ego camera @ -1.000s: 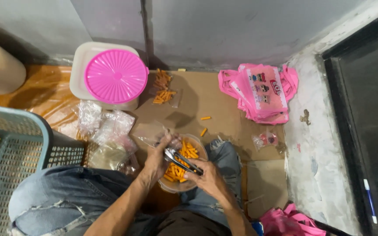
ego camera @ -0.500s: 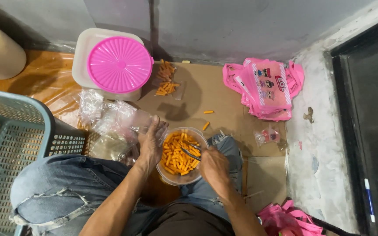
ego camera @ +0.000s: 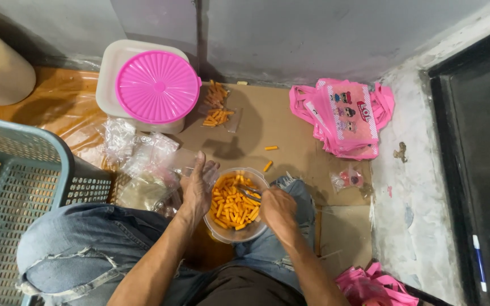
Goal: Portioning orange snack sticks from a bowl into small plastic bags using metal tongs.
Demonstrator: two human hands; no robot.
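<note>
Resting flat, fingers spread, your left hand (ego camera: pixel 198 190) steadies the clear bowl (ego camera: pixel 216 222) of orange sticks (ego camera: pixel 231 205) between your knees; your right hand (ego camera: pixel 277 208) grips what seem metal tongs (ego camera: pixel 249 194) inside it.

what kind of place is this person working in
Probably a home floor corner used for packing snacks: cardboard sheet on the floor, clear bowl of orange snack sticks, pile of small clear bags, pink bags.

Home floor corner, cardboard (ego camera: pixel 267 127) underfoot, laundry basket (ego camera: pixel 12 187), bare wall (ego camera: pixel 313 34)
</note>
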